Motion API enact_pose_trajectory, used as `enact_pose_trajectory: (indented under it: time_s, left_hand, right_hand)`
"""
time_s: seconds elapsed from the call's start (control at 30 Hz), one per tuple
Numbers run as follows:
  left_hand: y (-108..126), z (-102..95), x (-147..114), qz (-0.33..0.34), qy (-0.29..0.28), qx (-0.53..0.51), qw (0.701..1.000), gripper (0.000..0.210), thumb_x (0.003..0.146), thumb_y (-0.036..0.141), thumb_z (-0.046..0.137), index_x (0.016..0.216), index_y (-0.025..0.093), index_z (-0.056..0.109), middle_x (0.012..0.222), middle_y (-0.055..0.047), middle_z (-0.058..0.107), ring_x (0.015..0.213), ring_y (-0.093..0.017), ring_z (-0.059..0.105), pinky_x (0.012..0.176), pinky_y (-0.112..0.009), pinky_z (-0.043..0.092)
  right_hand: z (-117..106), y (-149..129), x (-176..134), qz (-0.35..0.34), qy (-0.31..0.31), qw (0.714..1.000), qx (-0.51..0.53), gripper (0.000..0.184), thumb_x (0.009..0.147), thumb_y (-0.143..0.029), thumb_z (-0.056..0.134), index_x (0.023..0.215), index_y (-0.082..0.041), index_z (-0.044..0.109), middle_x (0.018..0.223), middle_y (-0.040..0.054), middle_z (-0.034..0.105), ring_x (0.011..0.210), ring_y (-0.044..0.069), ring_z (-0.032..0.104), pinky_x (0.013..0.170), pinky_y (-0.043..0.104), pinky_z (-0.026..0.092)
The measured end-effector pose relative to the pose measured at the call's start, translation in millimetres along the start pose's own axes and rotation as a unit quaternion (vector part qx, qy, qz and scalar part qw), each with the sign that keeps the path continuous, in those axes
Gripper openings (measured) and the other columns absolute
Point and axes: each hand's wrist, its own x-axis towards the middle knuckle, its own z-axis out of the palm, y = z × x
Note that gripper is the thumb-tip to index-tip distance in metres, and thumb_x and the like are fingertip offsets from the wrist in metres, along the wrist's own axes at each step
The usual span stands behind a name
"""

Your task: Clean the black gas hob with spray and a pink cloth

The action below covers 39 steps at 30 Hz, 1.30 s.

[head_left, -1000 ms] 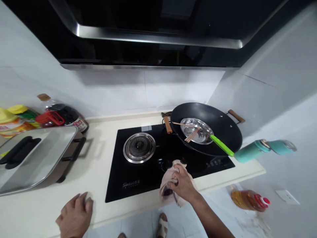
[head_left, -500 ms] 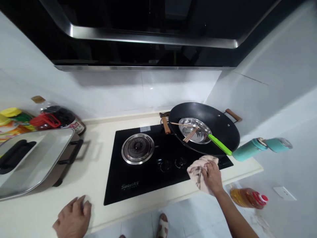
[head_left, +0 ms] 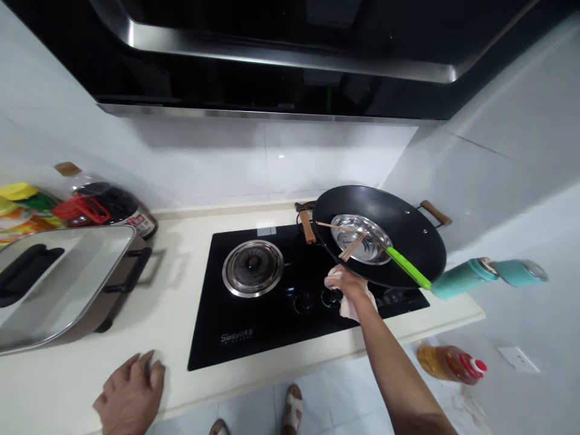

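Note:
My right hand (head_left: 351, 283) presses a pale pink cloth (head_left: 353, 308) onto the black glass cooktop (head_left: 267, 320), just in front of the wok (head_left: 408, 241) and beside the control knobs. Its fingers are closed on the cloth, part of which is hidden under the palm. In the wok lie a shiny metal bowl (head_left: 371, 254), several chopsticks (head_left: 352, 246) and a utensil with a green handle (head_left: 408, 266). On the pale countertop (head_left: 167, 338), left of the cooktop, my left hand (head_left: 131, 393) rests with its fingers apart and holds nothing.
At the left stands a lidded electric pan (head_left: 67, 302), with a dark sauce bottle (head_left: 113, 208) and other bottles behind it. Teal flasks (head_left: 466, 278) stand at the right counter end. An oil bottle (head_left: 453, 362) is lower down. The range hood (head_left: 272, 78) hangs above.
My right hand has moved left and farther back over the cooktop with the cloth, up to the wok's near side. My left hand stays on the counter; the view has shifted slightly.

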Motion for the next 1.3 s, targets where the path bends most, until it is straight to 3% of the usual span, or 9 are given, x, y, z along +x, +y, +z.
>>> enact_pose_trajectory:
  time_s: [0.13,0.3,0.5,0.63,0.73,0.83,0.93,1.13,1.3]
  left_hand:
    - [2,-0.9,3,-0.004,-0.003,-0.005,1.000,0.062,0.097,0.054,0.030,0.135,0.018,0.065,0.153,-0.019,0.053,0.144,-0.044,0.044,0.117,-0.068,0.037]
    - [3,-1.1,5,-0.015,-0.001,-0.014,1.000,0.062,0.096,0.056,0.032,0.136,0.021,0.064,0.153,-0.018,0.054,0.143,-0.045,0.046,0.116,-0.070,0.038]
    - [3,-1.3,3,-0.004,-0.003,0.007,1.000,0.061,0.098,0.055,0.030,0.134,0.019,0.064,0.154,-0.018,0.053,0.143,-0.043,0.045,0.118,-0.066,0.037]
    - [5,-3.0,1,-0.007,-0.015,0.023,1.000,0.060,0.098,0.053,0.029,0.135,0.019,0.062,0.153,-0.018,0.052,0.142,-0.042,0.045,0.117,-0.064,0.037]
    - [5,-3.0,1,-0.007,-0.017,0.018,1.000,0.060,0.098,0.053,0.030,0.136,0.019,0.062,0.154,-0.018,0.051,0.143,-0.043,0.044,0.117,-0.064,0.036]
    - [5,-1.1,2,-0.009,-0.012,0.003,1.000,0.059,0.097,0.053,0.032,0.135,0.020,0.062,0.155,-0.018,0.050,0.144,-0.042,0.043,0.118,-0.064,0.035]
    - [4,0.0,3,-0.008,-0.006,-0.009,1.000,0.056,0.097,0.052,0.035,0.135,0.021,0.062,0.155,-0.017,0.051,0.146,-0.041,0.041,0.118,-0.064,0.034]
    - [8,-4.5,3,-0.015,-0.014,-0.012,1.000,0.057,0.095,0.053,0.038,0.136,0.021,0.062,0.156,-0.017,0.052,0.146,-0.041,0.042,0.118,-0.065,0.034]
    - [13,-6.4,2,-0.018,0.000,-0.004,1.000,0.060,0.095,0.056,0.034,0.134,0.021,0.063,0.156,-0.016,0.052,0.146,-0.043,0.042,0.118,-0.066,0.035]
  right_hand:
    - [-4,-8,2,0.014,-0.017,1.000,-0.022,0.045,0.073,-0.052,0.077,0.109,-0.025,0.076,0.105,0.0029,0.076,0.101,0.027,0.067,0.094,0.037,0.047]
    - [-14,8,-22,-0.010,-0.001,0.999,-0.035,0.037,0.083,-0.038,0.070,0.117,-0.026,0.072,0.126,0.0074,0.071,0.124,0.031,0.060,0.108,0.042,0.040]
    - [1,85,-78,0.001,0.079,0.996,-0.040,0.043,0.086,-0.046,0.062,0.126,-0.030,0.065,0.150,0.0107,0.051,0.140,0.036,0.044,0.114,0.056,0.032]
    - [-5,139,-63,0.112,0.154,0.981,-0.034,0.073,0.085,-0.062,0.058,0.144,-0.019,0.053,0.162,0.0229,0.037,0.152,0.043,0.029,0.116,0.064,0.026]
    - [-15,150,-46,0.180,0.152,0.971,-0.039,0.093,0.085,-0.065,0.053,0.155,-0.005,0.039,0.163,0.0312,0.035,0.156,0.043,0.024,0.121,0.063,0.020]
    - [-7,129,-56,0.156,0.147,0.975,-0.056,0.088,0.089,-0.058,0.048,0.157,-0.003,0.036,0.164,0.0295,0.037,0.158,0.039,0.025,0.126,0.060,0.015]
    - [26,83,-96,0.048,0.139,0.988,-0.053,0.077,0.093,-0.053,0.047,0.159,-0.014,0.039,0.168,0.0211,0.037,0.160,0.037,0.022,0.126,0.063,0.014]
    - [98,-31,-194,-0.118,0.047,0.991,0.031,0.073,0.079,-0.048,0.077,0.145,-0.024,0.059,0.160,0.0180,0.049,0.156,0.046,0.027,0.127,0.069,0.010]
    - [108,-94,-222,-0.384,-0.090,0.912,0.114,0.068,0.084,-0.062,0.074,0.142,-0.031,0.059,0.159,0.0059,0.053,0.155,0.035,0.033,0.131,0.056,0.011]
